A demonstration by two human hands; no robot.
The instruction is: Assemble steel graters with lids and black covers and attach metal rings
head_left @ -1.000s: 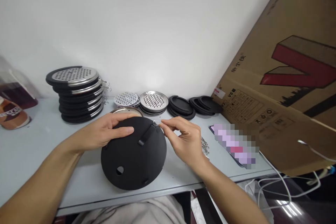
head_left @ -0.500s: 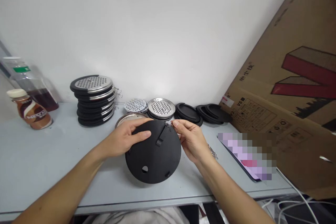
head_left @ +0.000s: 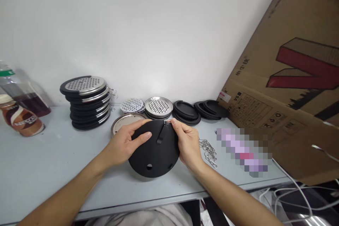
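Observation:
A round black disc (head_left: 152,155) with a small round hole and a narrow raised tab is tilted toward me above the table. On its upper left edge, my left hand (head_left: 127,141) grips it, thumb across the face and the fingers behind. My right hand (head_left: 186,141) pinches a small metal wire clip (head_left: 166,122) at the disc's top edge, beside the tab. Whether the clip passes through the disc is too small to tell. Just right of that hand lies a pile of metal wire clips (head_left: 209,152). Behind my left hand, a round metal plate (head_left: 124,123) is partly covered.
A stack of black-rimmed round graters (head_left: 86,102) stands left. Along the wall lie metal grater discs (head_left: 159,107) and black rings (head_left: 186,111). Two bottles, one a coffee bottle (head_left: 21,116), are far left. A large cardboard box (head_left: 265,95) and a pixelated flat object (head_left: 243,152) are right.
The black disc has tilted and shows slightly foreshortened. My right hand has come closer against its right edge, still pinching the clip. More of the clip pile shows as the view shifted.

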